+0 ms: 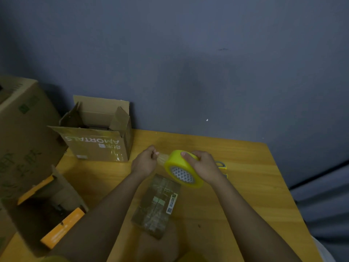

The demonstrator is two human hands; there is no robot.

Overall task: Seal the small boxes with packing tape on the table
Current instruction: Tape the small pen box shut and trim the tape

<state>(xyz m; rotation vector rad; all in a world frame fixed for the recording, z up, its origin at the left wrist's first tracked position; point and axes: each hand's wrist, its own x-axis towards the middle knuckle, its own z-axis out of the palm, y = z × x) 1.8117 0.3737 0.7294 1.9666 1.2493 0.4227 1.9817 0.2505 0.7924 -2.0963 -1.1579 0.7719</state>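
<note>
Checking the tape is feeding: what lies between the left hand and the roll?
In the head view, a short pulled strip of tape spans from left hand to tape roll.

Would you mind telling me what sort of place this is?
Probably a makeshift packing corner: a wooden table against a bare wall, open cartons stacked at its left, and a tape roll over a small box.

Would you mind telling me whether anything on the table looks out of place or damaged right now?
Nothing stands out. The left hand pinches the free end pulled from the yellow tape roll, which the right hand grips above the small box. That box lies at an angle to the table edge and looks intact.
</note>
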